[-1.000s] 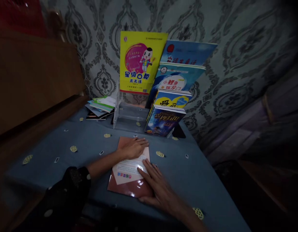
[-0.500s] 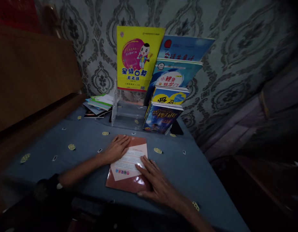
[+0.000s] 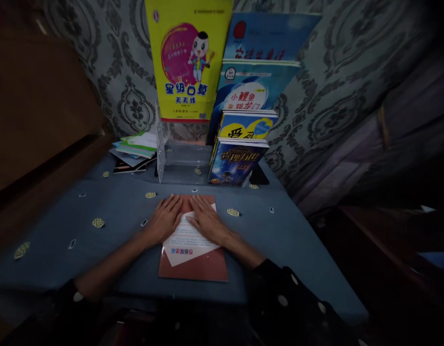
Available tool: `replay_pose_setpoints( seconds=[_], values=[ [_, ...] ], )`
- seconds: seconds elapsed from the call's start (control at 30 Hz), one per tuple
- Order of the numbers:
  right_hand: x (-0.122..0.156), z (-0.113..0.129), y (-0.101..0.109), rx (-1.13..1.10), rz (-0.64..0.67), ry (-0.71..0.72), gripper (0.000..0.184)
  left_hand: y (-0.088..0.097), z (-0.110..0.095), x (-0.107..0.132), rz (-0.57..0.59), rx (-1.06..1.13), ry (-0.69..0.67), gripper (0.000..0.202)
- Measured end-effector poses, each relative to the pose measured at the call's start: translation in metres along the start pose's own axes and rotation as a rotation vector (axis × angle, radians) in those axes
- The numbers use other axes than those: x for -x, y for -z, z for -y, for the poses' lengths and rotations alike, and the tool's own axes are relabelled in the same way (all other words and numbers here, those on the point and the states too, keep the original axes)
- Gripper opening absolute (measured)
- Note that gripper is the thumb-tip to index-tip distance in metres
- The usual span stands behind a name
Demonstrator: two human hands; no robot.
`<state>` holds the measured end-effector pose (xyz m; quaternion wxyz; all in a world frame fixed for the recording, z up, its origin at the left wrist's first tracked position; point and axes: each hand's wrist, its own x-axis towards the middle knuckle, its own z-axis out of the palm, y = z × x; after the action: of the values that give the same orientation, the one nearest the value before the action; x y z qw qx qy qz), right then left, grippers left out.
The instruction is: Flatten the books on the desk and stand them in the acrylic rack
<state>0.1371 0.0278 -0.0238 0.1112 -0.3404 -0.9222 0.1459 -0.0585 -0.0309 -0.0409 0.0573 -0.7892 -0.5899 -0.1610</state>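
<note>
A reddish-brown book (image 3: 196, 264) with a white text panel lies flat on the blue tablecloth (image 3: 110, 211), back cover up. My left hand (image 3: 165, 219) rests flat on its far left corner, fingers stretched out. My right hand (image 3: 206, 222) lies flat on the far right part of the book, fingers spread. Both hands press on the cover and hold nothing.
A clear acrylic stand (image 3: 178, 161) at the back holds a yellow workbook (image 3: 188, 57) and several blue books (image 3: 251, 96). A dark-covered book (image 3: 236, 161) leans in front. A small pile of thin books (image 3: 133, 151) lies at back left. Patterned wallpaper is behind; brown furniture stands left.
My right hand moved from the book's near right edge up to its far end beside my left hand. The left hand slid left. The view moved closer to the stand.
</note>
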Motion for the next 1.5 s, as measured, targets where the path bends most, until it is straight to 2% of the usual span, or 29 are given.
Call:
replay_pose_setpoints(
  seconds=[0.13, 0.23, 0.4, 0.53, 0.73, 0.87, 1.07, 1.27, 1.37, 1.5],
  values=[
    [0.017, -0.026, 0.005, 0.034, -0.073, -0.084, 0.061, 0.002, -0.001, 0.0, 0.033, 0.019, 0.018, 0.051],
    [0.024, -0.034, 0.004, 0.031, -0.1, -0.092, 0.06, 0.005, 0.001, 0.0, 0.06, 0.041, 0.025, 0.052],
    [0.022, -0.034, 0.001, 0.03, -0.091, -0.111, 0.061, 0.012, 0.017, -0.005, 0.124, 0.099, 0.009, 0.054],
    [0.021, -0.035, -0.001, 0.024, -0.112, -0.1, 0.059, 0.012, 0.025, -0.01, 0.119, 0.095, 0.012, 0.054],
    [0.021, -0.031, 0.0, 0.068, -0.118, -0.117, 0.059, 0.016, 0.019, -0.015, 0.088, 0.045, -0.01, 0.05],
    [0.025, -0.023, 0.007, 0.143, -0.219, -0.148, 0.052, 0.019, 0.012, -0.023, 0.084, 0.035, -0.03, 0.047],
    [0.029, -0.017, 0.012, 0.205, -0.279, -0.165, 0.041, 0.009, -0.002, -0.044, 0.105, 0.08, -0.126, 0.046],
    [0.029, -0.013, 0.015, 0.275, -0.298, -0.201, 0.031, -0.011, -0.017, -0.081, 0.165, 0.192, -0.288, 0.05],
    [0.029, -0.012, 0.016, 0.286, -0.284, -0.194, 0.03, -0.019, -0.02, -0.095, 0.184, 0.227, -0.317, 0.048],
    [0.032, -0.014, 0.018, 0.28, -0.253, -0.172, 0.033, -0.023, -0.019, -0.1, 0.169, 0.235, -0.32, 0.043]
  ],
)
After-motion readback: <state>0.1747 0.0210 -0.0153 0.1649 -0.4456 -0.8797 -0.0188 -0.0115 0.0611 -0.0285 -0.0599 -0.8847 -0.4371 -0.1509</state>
